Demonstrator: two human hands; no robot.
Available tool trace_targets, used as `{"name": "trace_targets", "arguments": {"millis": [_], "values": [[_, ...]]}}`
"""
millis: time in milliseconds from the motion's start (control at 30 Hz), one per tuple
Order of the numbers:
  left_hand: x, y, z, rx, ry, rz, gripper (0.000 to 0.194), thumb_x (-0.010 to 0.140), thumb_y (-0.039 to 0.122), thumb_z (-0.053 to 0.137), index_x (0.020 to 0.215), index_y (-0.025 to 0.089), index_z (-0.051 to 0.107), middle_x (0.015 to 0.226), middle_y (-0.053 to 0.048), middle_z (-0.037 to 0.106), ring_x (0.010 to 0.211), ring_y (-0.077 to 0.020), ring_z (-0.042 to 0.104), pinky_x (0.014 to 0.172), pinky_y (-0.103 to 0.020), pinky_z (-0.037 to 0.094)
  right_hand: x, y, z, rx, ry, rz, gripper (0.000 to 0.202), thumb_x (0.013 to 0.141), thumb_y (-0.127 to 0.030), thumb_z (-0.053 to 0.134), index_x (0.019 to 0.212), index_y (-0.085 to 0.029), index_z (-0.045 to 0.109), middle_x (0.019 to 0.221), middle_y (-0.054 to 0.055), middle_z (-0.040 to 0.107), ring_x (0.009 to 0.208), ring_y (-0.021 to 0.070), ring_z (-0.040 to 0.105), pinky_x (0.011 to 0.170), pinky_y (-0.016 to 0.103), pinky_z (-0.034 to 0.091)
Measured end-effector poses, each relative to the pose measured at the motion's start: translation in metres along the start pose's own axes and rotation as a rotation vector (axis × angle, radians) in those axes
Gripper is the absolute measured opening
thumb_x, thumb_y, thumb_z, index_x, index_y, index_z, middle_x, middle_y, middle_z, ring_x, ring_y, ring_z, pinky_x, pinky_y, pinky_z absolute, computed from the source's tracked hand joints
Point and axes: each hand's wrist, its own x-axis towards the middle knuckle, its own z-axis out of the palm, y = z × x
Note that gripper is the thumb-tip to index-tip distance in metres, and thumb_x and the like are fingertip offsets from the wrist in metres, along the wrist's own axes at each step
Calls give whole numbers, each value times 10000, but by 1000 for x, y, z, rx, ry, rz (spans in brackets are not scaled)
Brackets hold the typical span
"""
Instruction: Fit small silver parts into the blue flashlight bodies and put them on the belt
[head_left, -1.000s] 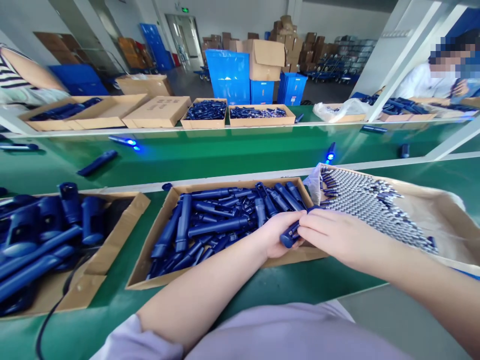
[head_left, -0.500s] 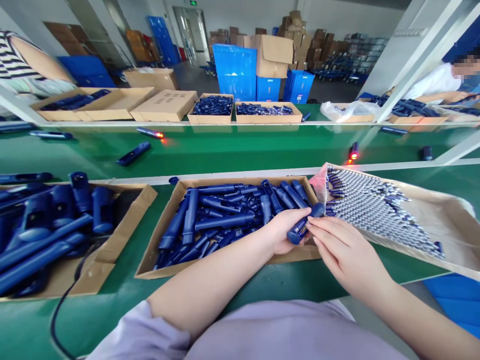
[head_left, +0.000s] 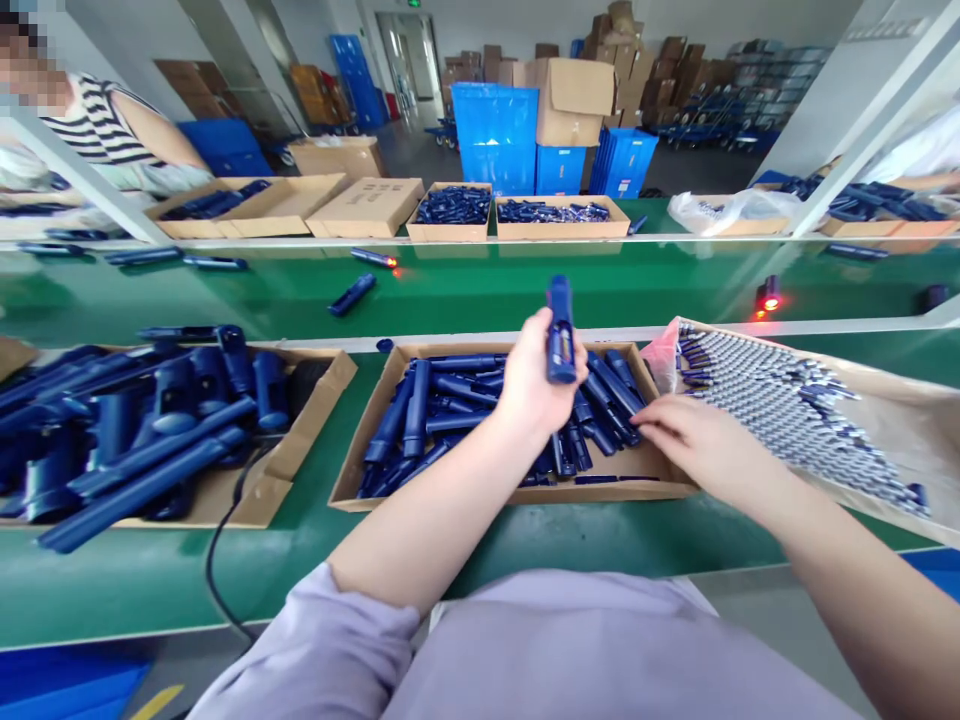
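Nearest, the right hand (head_left: 701, 445) is held over the right end of a carton (head_left: 664, 466) of blue tubes (head_left: 459, 387), its fingers loosely bent and thumb close to them; whether anything is pinched cannot be told. To its right, a tray (head_left: 904, 435) is part-filled with rows of silvery cells (head_left: 787, 400). Slightly farther, a slotted casing (head_left: 560, 335) is gripped by the left hand (head_left: 538, 385), fingers closed around it. The casing lies ahead and left of the right fingertips, apart from them, its long axis pointed away toward the green belt (head_left: 465, 300), where a red-lit tube (head_left: 769, 296) is seen.
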Motion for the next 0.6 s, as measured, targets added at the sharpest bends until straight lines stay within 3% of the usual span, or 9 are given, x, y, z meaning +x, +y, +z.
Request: {"name": "trace_targets", "arguments": {"millis": [67,133,233,333,467,600], "values": [[3,19,0,-7,2,69,241,923,350,430,867,159,566,571,21,488,413,-70,432,382,-169,264,15,-6,12,8,-312,-95,236,951,-231,446,996,-225,677,1017,20,678,952,146,639,853,272,499],[5,27,-3,11,9,43,227,910,330,431,845,154,559,573,19,485,416,-70,427,384,-166,258,29,-19,23,-65,-450,-122,218,944,-241,464,985,-222,677,1007,26,681,951,158,642,831,270,488],[4,26,-11,17,6,-21,229,908,322,434,843,142,561,590,11,493,426,-66,429,384,-156,256,43,-41,32,-176,-471,-55,199,911,-333,530,874,-190,663,876,56,687,814,211,663,699,300,476],[1,21,-15,11,-10,-31,249,919,327,430,867,134,579,595,9,492,429,-65,426,383,-152,261,46,-52,32,-235,-493,21,183,863,-317,581,821,-150,641,779,101,675,725,255,666,603,309,439],[-3,12,-15,32,-15,-88,271,934,348,456,918,124,607,622,-4,524,451,-70,465,396,-156,309,42,-49,33,-267,-488,77,103,823,-242,581,805,-148,618,786,97,659,692,245,660,566,292,399],[-5,-6,-16,93,-6,-148,285,957,354,447,943,126,617,693,-26,581,518,-87,541,466,-179,421,33,-40,36,-265,-377,119,111,849,-197,492,803,-157,585,914,90,626,776,212,647,602,279,406]]}}
